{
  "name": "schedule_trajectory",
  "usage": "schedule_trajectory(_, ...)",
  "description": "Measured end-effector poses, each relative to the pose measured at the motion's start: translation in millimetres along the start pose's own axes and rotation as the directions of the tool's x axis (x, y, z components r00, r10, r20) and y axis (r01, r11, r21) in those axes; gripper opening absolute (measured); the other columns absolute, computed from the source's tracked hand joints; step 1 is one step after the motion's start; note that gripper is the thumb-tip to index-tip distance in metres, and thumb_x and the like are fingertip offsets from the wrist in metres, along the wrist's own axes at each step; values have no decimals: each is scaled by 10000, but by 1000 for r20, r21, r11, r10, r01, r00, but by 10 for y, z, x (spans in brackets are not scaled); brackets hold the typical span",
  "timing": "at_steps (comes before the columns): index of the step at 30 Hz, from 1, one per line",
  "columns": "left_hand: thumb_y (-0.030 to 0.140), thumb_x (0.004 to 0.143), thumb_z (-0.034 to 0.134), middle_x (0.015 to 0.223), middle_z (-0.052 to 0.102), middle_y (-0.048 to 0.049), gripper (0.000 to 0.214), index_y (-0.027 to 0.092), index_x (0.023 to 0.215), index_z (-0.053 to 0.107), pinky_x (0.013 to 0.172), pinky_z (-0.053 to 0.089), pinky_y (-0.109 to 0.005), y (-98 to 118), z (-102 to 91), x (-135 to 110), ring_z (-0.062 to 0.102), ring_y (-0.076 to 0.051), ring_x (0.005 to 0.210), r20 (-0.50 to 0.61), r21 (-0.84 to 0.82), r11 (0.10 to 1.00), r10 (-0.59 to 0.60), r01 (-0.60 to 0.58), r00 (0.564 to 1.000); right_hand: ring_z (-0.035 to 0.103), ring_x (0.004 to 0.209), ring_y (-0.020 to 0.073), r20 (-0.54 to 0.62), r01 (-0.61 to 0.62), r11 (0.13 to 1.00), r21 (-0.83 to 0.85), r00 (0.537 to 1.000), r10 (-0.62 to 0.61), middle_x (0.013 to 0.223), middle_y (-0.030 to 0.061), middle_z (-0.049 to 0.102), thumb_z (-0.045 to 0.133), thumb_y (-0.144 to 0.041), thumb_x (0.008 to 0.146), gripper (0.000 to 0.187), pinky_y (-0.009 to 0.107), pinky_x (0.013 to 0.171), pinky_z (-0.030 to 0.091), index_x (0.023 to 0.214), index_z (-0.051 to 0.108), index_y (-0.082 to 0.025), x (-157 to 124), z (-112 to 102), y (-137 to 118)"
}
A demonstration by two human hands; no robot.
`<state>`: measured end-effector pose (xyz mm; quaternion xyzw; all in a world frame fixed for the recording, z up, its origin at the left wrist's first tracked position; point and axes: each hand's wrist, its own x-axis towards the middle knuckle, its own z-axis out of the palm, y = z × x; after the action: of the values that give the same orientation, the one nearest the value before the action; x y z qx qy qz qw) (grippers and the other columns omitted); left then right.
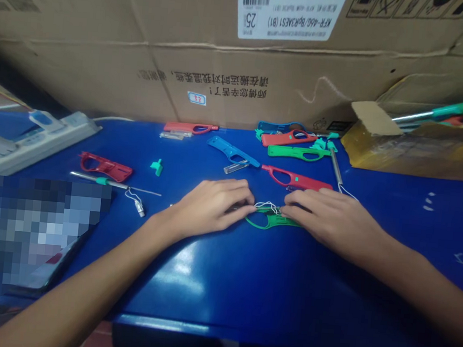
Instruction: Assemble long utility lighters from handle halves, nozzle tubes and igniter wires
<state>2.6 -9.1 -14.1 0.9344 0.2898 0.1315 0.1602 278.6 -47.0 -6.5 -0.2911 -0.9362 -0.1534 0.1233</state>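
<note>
Green lighter shell (282, 221) on blue counter (189, 283), between both hands: glossy half-casing, trigger loop at left, looped white wire (268, 203) along upper edge. Left hand (223, 205), thumb and fingers drawn together at loop end; cannot tell if gripping. Right hand (327, 217) pinches shell's other end. Carton (105, 38) behind, Chinese print upside down; white label (290, 12), also inverted: "KFR-46G/BpR3AES1(B1)", "25".

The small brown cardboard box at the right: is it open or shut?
Open. A green plastic handle with a metal rod shows above the front wall of the box, beside a loose cardboard flap.
</note>
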Motion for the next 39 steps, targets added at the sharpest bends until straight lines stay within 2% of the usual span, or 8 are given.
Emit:
schedule_trajectory(3,364,1080,430,1027,675,-24,274,194,1077,644,750,467,-257,4,3,4,644,-140,907,-3,21,1000,13,-12,1000,647,792,182,-9,30,999,-45,1000,-30,1005,68,744,306,-76,1032,419,322,678,418,994,705,-200,11,-16,-22)
schedule_trajectory(6,353,1082,419,1024,673,-28,278,186,1077,641,734,463,-259,17,10,12,644,-142,904,-8,43,999,13,-13,1000,638,793,201,-8,5,997,-72,1000,-6,996,80,742,315,-87,1029,404,339,673,413,1013,705,-191,-2,16,-22)
schedule_trajectory(12,339,1071,454,1031,672,-9,230,195,1064,633,708,448,-256,9,40,11,638,-133,890,-17,60,998,8,-7,1000,595,700,177,-2,-86,996,15,996,86,963,50,738,394,-230,1060,334,334,659,377,1010,724,-242,-57,85,4)
schedule_trajectory(19,353,1091,402,1037,658,-35,283,171,1059,617,699,462,-260,21,52,16,647,-149,915,-15,182,983,22,-19,1000,595,664,161,-37,-120,990,-77,992,118,944,42,733,448,-331,1064,351,321,618,364,926,752,-223,-3,50,-95)
schedule_trajectory(24,361,1095,389,1051,652,-33,287,176,1068,606,705,469,-254,29,58,17,655,-152,934,-6,195,980,30,-29,1000,655,747,161,-49,-185,982,-24,982,183,995,37,733,522,-399,1035,298,297,633,400,976,730,-195,26,45,-142)
schedule_trajectory(29,357,1093,390,1024,654,-29,278,174,1046,594,664,446,-259,20,71,17,652,-156,893,-22,236,971,32,-26,999,648,710,156,-111,-270,963,-23,958,266,953,32,736,590,-424,998,281,296,591,388,943,721,-181,52,31,-205)
schedule_trajectory(34,358,1095,387,1017,659,-25,270,181,1087,590,681,453,-261,24,74,20,655,-153,907,-41,215,976,43,-34,998,597,625,140,-68,-299,953,43,951,301,866,25,705,577,-393,1006,283,298,524,351,900,746,-191,80,51,-263)
schedule_trajectory(39,421,1087,407,1013,666,-23,299,189,1090,597,713,468,-259,22,58,24,663,-158,924,-17,162,987,21,-18,1000,608,648,133,-48,-361,919,160,927,372,867,22,696,618,-362,986,224,284,513,358,995,772,-200,76,100,-264)
